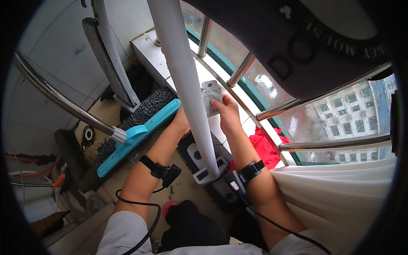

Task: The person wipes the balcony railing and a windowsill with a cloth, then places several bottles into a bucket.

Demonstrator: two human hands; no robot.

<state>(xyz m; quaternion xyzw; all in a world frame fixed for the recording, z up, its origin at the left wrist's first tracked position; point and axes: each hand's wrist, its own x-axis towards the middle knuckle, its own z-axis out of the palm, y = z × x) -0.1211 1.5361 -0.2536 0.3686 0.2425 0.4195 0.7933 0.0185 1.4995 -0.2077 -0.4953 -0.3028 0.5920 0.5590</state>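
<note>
My right hand (228, 111) holds a small printed packet (213, 97) between thumb and fingers, above the white tiled ledge (204, 71). The packet's left edge passes behind a thick white pole (188, 79). My left hand (183, 119) is mostly hidden behind that pole, so its fingers and anything in them cannot be seen. Beside my left forearm stands a mop with a turquoise plastic head (140, 137) and grey shaggy fibres. The white pole runs down to a grey and black flat mop head (208, 170) on the floor, between my forearms.
A red cloth (263, 146) lies by the window right of my right forearm. Metal railing bars (334, 145) cross the window. A white curtain (334, 185) hangs at the right. Another flat mop (108, 63) leans at the upper left; hoses (35, 173) lie at the left.
</note>
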